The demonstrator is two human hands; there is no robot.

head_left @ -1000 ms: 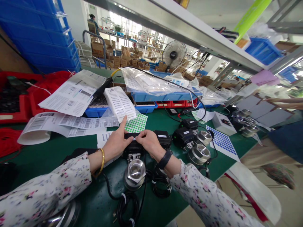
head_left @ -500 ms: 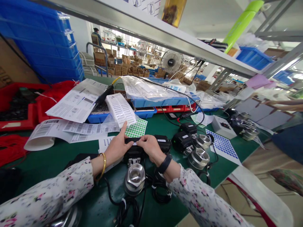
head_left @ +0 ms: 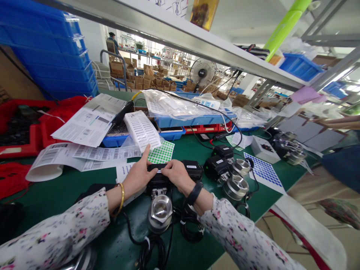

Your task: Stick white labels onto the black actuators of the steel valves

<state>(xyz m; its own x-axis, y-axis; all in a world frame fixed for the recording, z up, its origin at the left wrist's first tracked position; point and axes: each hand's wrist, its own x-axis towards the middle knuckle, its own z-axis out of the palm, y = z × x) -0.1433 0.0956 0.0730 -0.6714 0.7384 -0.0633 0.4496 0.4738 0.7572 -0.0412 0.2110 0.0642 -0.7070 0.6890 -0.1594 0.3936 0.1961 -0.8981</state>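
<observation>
Valve actuator (head_left: 158, 176), a black box mounted on a steel valve body (head_left: 160, 210), lies at lower centre of the frame on the green counter (head_left: 84, 180), with its black cable coiled below it toward the bottom edge. Left hand (head_left: 137, 174) rests against the left side of the black box, index finger extended upward toward the sheet of green dot stickers (head_left: 161, 152); the remaining fingers are curled on the housing. Right hand (head_left: 177, 174) lies on the top right of the same box, fingertips pressed to a small white label (head_left: 159, 170) on its upper face. Both hands are together on the unit, neither closed around it in a full grip. Compared with the views one second and half a second earlier, the hands occupy nearly the same position on the box; only the camera has shifted slightly, so the shelf above shows more of its underside. This stability suggests that the label is being pressed flat rather than repositioned. A second black actuator (head_left: 192, 168) sits just beside the right hand, and two further units with steel bodies (head_left: 236, 183) stand to the right of centre. A sheet of blue dot stickers (head_left: 264, 172) lies at right. Barcode sheets (head_left: 84, 153) and a printed list (head_left: 142, 129) spread across the upper left, in front of blue trays (head_left: 194, 120).
</observation>
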